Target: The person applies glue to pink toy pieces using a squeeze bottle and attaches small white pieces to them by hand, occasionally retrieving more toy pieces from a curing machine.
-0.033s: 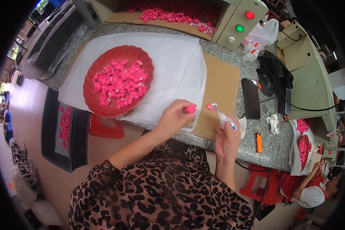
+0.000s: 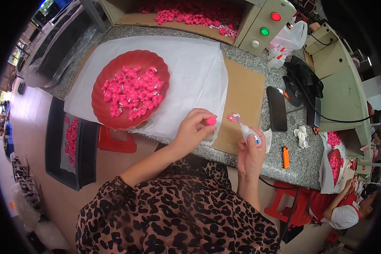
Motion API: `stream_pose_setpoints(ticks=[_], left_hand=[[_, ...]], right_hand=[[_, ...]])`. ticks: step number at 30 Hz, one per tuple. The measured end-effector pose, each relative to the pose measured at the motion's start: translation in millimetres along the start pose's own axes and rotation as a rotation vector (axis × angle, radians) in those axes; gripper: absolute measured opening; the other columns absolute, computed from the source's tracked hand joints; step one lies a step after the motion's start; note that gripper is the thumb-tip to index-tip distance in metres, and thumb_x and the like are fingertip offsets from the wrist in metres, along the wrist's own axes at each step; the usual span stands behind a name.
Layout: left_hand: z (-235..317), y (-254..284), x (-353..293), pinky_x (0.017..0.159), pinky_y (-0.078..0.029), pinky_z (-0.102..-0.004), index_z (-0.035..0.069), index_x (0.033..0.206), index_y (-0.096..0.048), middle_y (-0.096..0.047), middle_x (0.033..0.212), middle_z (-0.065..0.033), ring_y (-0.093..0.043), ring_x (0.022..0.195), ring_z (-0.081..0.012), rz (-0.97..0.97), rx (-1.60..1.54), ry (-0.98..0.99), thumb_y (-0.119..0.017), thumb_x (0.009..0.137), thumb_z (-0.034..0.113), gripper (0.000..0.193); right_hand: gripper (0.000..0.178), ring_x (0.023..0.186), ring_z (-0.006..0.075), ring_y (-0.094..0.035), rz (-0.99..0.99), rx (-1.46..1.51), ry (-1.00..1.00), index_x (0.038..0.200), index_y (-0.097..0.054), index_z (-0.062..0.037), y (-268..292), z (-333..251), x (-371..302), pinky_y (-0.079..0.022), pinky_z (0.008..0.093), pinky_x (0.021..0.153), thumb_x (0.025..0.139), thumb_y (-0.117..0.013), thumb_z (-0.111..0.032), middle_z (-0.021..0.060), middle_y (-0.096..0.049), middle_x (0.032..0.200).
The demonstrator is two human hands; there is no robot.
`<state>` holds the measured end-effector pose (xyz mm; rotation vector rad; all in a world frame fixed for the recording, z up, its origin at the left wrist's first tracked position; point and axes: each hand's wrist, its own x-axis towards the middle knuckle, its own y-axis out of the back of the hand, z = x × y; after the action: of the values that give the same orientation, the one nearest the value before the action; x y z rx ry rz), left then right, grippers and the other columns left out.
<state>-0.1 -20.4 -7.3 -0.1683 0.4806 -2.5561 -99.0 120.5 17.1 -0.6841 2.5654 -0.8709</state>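
The left hand (image 2: 193, 127) is closed around a small round pink plastic piece (image 2: 210, 121), which it pinches at the fingertips above the edge of the white paper sheet (image 2: 199, 72). The right hand (image 2: 250, 153) is wrapped around a small white squeeze bottle with a thin nozzle (image 2: 246, 132). The nozzle points up and to the left, and a tiny pink piece (image 2: 231, 117) is just at its tip, over the brown cardboard sheet (image 2: 245, 95). The two hands are near each other but they do not touch.

On the white paper sheet, to the left of the hands, stands a round red plastic tray (image 2: 154, 63) filled with many small pink pieces (image 2: 129, 91). The paper and the cardboard lie on a grey speckled stone counter (image 2: 279, 163). To the right of the cardboard lies a black phone (image 2: 277, 109), face up. Further right there are a crumpled white tissue (image 2: 301, 135) and an orange lighter (image 2: 285, 157). At the back of the counter is a beige box with a red and a green button (image 2: 264, 25), and beside it an open bin with more pink pieces (image 2: 186, 15). At the lower right, another person in a white cap (image 2: 343, 216) sits at a separate place.
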Motion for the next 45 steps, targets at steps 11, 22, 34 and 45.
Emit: stream_pose_setpoints(ticks=[11,22,34,45], left_hand=[[-12.2,-6.1,-0.4,0.063,-0.047,-0.0201,-0.001,0.089,-0.059,-0.049,0.095,-0.0082,-0.053,0.076,-0.0103,0.178,0.452,-0.273,-0.063,0.068,-0.002,0.021],[-13.1,-5.3,-1.7,0.065,-0.048,-0.0212,0.000,0.088,-0.060,-0.051,0.095,-0.0084,-0.055,0.078,-0.0114,0.163,0.533,-0.263,-0.064,0.069,0.000,0.019],[-11.6,-5.6,-2.5,0.066,-0.049,-0.0213,0.001,0.087,-0.061,-0.051,0.094,-0.0073,-0.054,0.081,-0.0116,0.164,0.528,-0.243,-0.064,0.068,0.000,0.019],[-10.8,-5.1,-3.2,0.066,-0.049,-0.0215,0.001,0.088,-0.060,-0.051,0.094,-0.0071,-0.054,0.081,-0.0115,0.170,0.538,-0.250,-0.064,0.069,0.001,0.020]], right_hand=[[0.022,0.061,0.0100,-0.049,-0.016,-0.507,0.266,0.091,-0.046,0.0002,1.9,7.9,-14.2,-0.042,0.0220,0.054,0.075,-0.060,-0.007,0.0050,-0.051,0.076],[0.018,0.061,0.0110,-0.049,-0.078,-0.566,0.381,0.089,-0.041,-0.0012,-5.5,12.5,-18.4,-0.041,0.0205,0.053,0.077,-0.055,-0.004,0.0090,-0.048,0.088],[0.017,0.061,0.0102,-0.049,-0.100,-0.591,0.413,0.089,-0.041,-0.0018,-5.1,18.8,-17.8,-0.041,0.0193,0.053,0.078,-0.054,-0.003,0.0084,-0.046,0.088],[0.017,0.061,0.0100,-0.048,-0.121,-0.631,0.431,0.088,-0.041,-0.0020,-6.4,18.1,-19.1,-0.040,0.0189,0.053,0.078,-0.054,-0.004,0.0083,-0.046,0.087]])
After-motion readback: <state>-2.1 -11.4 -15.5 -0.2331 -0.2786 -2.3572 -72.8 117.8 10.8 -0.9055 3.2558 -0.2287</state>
